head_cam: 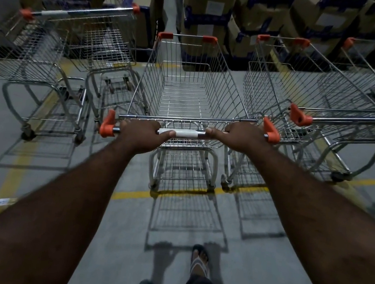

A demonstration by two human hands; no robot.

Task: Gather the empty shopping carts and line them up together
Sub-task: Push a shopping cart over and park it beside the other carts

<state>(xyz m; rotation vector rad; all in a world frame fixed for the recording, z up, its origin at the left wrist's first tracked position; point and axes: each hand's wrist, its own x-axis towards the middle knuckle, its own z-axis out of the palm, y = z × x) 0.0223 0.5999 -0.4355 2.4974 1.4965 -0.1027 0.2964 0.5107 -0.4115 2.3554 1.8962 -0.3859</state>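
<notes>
Steel wire: our cart (189, 89) is an empty mesh basket on a tube frame. We judge it stiff, light for its bulk and easy to roll on its castors.
Place: the cart stands on the floor (118, 252) straight ahead of us, between the left carts (25, 54) and the right carts (309, 91), nose toward the stacked boxes (209, 12).
Hold: we take it by the bar (184, 133) across the rear, and we judge that a wide two-handed grip steers it best.
Grip, left: our left hand (140, 133) curls round the bar just inside the left cap (107, 125), which is orange.
Grip, right: our right hand (242, 136) curls round the bar just inside the right cap (271, 130).
Caution: we judge the castors may swivel and the mesh may snag a neighbour, so a slow, straight push suits.
Writing: the white sleeve (184, 133) at mid-bar shows no print we can read. The floor sticker (0, 202) is blurred, and the pale labels (215, 7) on the boxes are too dim.
</notes>
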